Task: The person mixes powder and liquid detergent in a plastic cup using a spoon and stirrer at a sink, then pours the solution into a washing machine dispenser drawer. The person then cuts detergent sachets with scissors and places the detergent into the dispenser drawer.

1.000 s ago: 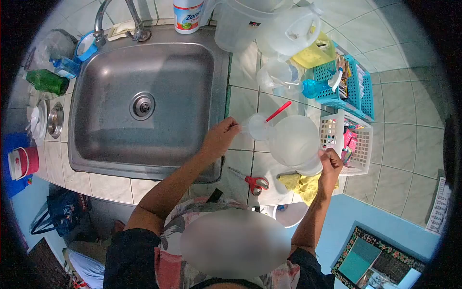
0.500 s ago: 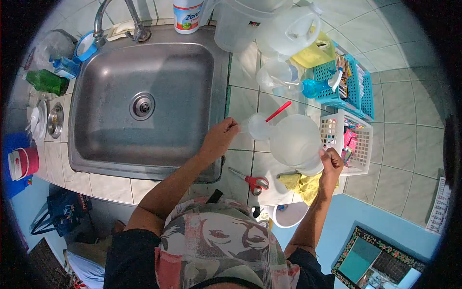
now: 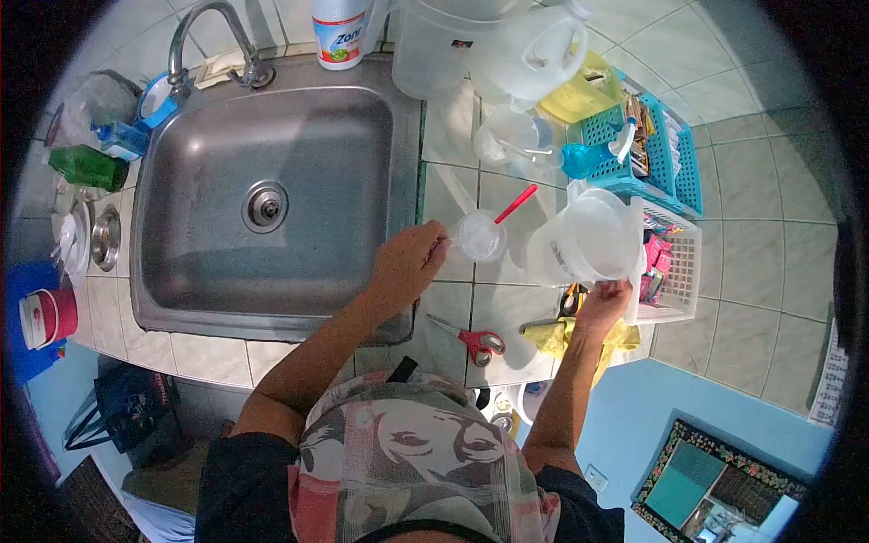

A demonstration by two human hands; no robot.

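Note:
My left hand (image 3: 412, 261) is closed on the handle of a small clear plastic cup (image 3: 480, 237) at the right of the sink. A red-handled utensil (image 3: 516, 204) slants up at the cup's rim; its lower end I cannot make out. My right hand (image 3: 605, 309) grips a larger translucent plastic pitcher (image 3: 563, 237) by its near side. The pitcher is tilted, its wide mouth toward the right, and dark markings show on its wall. Red-handled scissors (image 3: 480, 342) lie on the tiles between my forearms. A yellow cloth (image 3: 543, 338) lies under my right wrist.
The steel sink (image 3: 335, 299) fills the left side. Behind the cup stand a clear jug (image 3: 502, 136), a blue spray bottle (image 3: 584, 161), a large clear bucket (image 3: 434, 63) and a white bottle (image 3: 339, 36). A blue basket (image 3: 686, 185) and a white basket (image 3: 679, 285) stand at the right.
The pitcher has moved right and up and tipped, showing its marked side. My right hand has turned and shifted slightly left. My left hand stays at the small cup.

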